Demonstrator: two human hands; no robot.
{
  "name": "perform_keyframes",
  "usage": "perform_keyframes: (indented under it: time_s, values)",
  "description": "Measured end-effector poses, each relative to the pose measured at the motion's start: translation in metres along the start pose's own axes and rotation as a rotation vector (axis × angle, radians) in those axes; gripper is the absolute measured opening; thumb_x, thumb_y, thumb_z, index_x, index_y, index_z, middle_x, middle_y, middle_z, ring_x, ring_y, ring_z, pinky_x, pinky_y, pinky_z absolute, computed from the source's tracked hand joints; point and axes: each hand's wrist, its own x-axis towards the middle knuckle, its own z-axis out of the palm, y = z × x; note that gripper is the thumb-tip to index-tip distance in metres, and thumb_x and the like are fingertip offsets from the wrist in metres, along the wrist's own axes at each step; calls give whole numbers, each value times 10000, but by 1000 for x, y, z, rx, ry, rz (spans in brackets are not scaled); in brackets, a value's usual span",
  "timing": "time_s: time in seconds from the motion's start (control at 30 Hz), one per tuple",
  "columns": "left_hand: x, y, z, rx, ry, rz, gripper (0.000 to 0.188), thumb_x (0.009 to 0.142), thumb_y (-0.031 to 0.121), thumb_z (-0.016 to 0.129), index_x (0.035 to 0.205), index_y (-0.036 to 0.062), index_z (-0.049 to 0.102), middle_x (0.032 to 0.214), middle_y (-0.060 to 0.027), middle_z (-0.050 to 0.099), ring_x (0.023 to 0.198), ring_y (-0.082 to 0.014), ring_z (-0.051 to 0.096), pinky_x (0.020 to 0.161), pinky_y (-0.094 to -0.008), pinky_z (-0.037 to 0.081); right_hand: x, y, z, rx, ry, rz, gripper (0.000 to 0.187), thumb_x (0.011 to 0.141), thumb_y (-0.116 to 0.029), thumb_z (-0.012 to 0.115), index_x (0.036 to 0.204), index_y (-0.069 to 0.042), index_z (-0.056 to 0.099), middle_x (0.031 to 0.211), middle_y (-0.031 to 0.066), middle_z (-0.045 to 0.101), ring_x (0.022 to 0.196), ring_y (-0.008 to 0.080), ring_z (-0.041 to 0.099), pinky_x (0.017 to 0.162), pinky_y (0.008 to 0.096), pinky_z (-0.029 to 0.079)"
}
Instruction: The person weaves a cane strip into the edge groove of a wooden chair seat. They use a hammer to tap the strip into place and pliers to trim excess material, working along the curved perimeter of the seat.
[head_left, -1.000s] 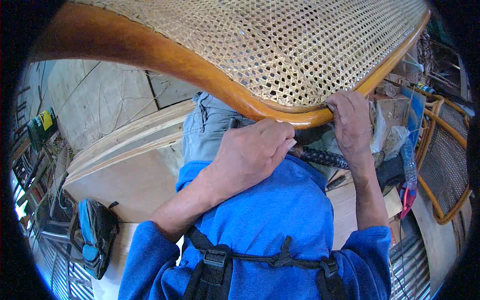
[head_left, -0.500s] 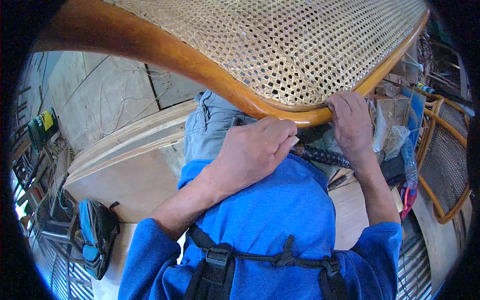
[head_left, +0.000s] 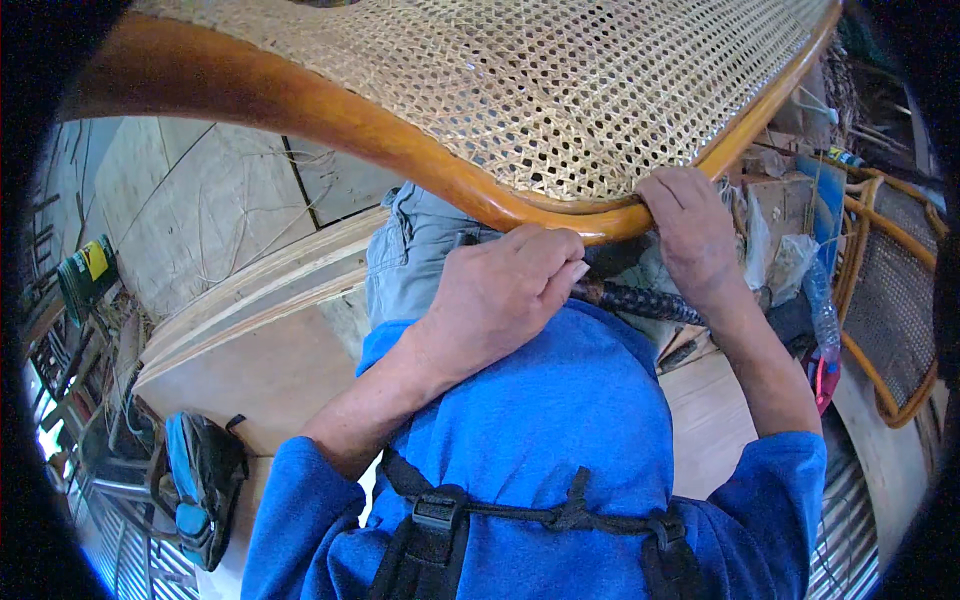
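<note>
A panel of woven cane webbing (head_left: pixel 590 110) fills the top of the view, edged by a thick, glossy orange-brown rattan frame (head_left: pixel 400 165). Its rounded near corner reaches my lap. My right hand (head_left: pixel 690 235) has its fingers curled over the rim, just right of that corner, gripping it. Close below the rim, left of the corner, my left hand (head_left: pixel 505 290) is closed with thumb against the fingers. Whatever it pinches is hidden by the hand itself. A dark patterned bar (head_left: pixel 645 303) lies between my hands, across my lap.
Plywood sheets (head_left: pixel 270 335) are stacked at the left, with a blue and black backpack (head_left: pixel 200 485) below them. Another cane-woven rattan piece (head_left: pixel 885 300) stands at the right, beside a clear plastic bottle (head_left: pixel 822 310). A green and yellow container (head_left: pixel 88 275) is far left.
My right hand has shifted slightly left along the rim, and its elbow has swung outward. The left hand stays closed near the same corner. The whole view has tilted a little.
</note>
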Motion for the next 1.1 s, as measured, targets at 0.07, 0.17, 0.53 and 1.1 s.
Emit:
perform_keyframes:
  time_s: [0.07,0.17,0.53,1.1]
  values:
    - [0,0,1,20,-13,6,100,790,111,625,865,58,584,757,-113,589,702,-278,606,603,-350,487,0,3,-1,61,28,-16,271,688,-43,545,958,-38,570,953,124,568,916,299,544,804,377,447]
    - [1,-1,1,29,8,43,107,792,113,623,873,54,586,766,-114,593,706,-280,606,609,-351,489,-2,7,-2,108,33,5,252,687,-18,564,937,-47,575,931,124,570,893,307,550,785,380,451]
    - [-1,1,3,58,30,41,104,794,101,618,879,50,585,777,-113,596,721,-276,610,624,-351,493,3,25,-1,301,-44,19,146,753,-45,535,896,-43,568,883,137,599,864,316,575,761,391,464]
    - [3,8,3,129,-23,-29,88,794,91,619,858,38,590,799,-114,607,743,-275,616,645,-348,496,1,30,1,366,59,-51,96,785,-59,543,876,-33,553,802,140,554,808,320,552,709,390,461]
